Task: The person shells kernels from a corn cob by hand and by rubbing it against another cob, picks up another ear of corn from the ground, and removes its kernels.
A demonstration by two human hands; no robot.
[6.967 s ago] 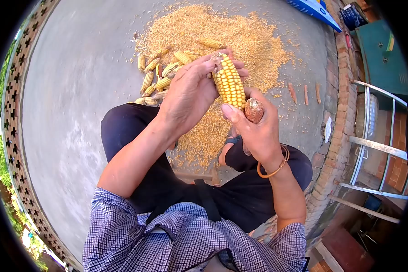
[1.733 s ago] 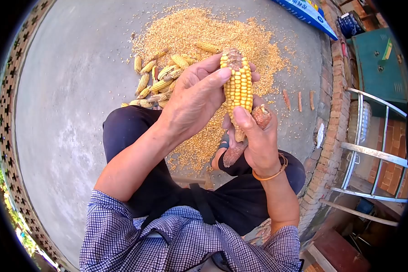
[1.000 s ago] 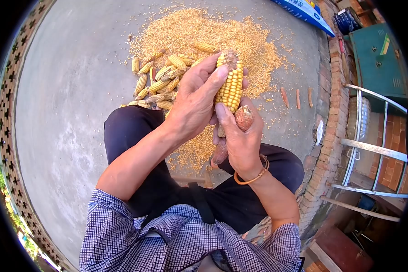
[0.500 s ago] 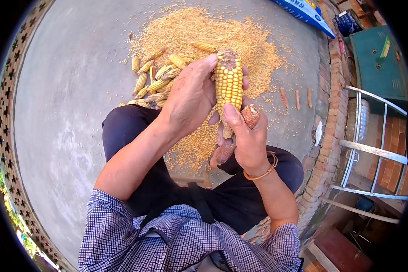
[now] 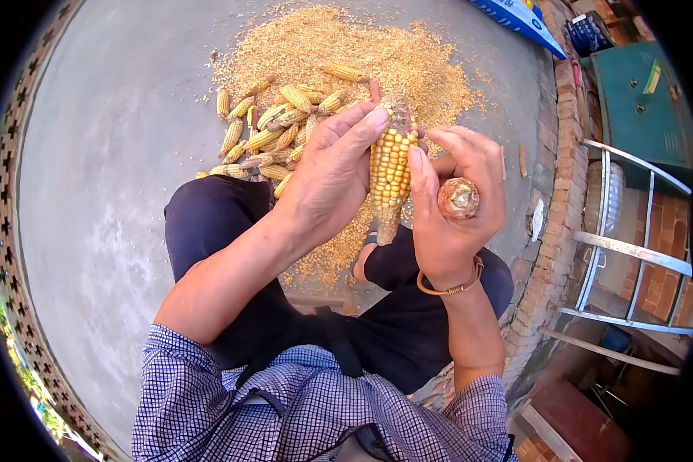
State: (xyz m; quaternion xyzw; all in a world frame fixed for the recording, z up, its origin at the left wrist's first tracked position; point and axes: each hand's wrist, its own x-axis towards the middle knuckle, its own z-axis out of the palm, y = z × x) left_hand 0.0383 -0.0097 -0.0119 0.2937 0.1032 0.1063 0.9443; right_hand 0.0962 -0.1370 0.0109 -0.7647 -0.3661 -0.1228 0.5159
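Upright between my hands is a partly shelled ear of corn (image 5: 393,165), with yellow kernels in the middle and bare patches at its top and lower end. My left hand (image 5: 333,173) is closed around the ear's left side, its thumb near the top. A bare reddish corncob (image 5: 459,199) sits in my right hand (image 5: 445,245), its cut end facing up toward me. The right thumb rests against the ear's right edge, and the fingers curl behind. Beyond my left hand lies a heap of corn ears (image 5: 266,138) at the edge of the loose kernels (image 5: 339,42).
Bent legs in dark trousers (image 5: 215,219) frame the work area on the concrete floor (image 5: 108,192). A stripped cob (image 5: 523,160) lies at right, by a low brick edge (image 5: 566,185). Beyond stand a metal ladder-like frame (image 5: 631,254), a green cabinet (image 5: 639,108) and a blue bag (image 5: 520,23).
My right hand has shifted right and turned, so the cob's end now faces up. The ear has moved slightly right and down, still in my left hand. More of the heap shows.
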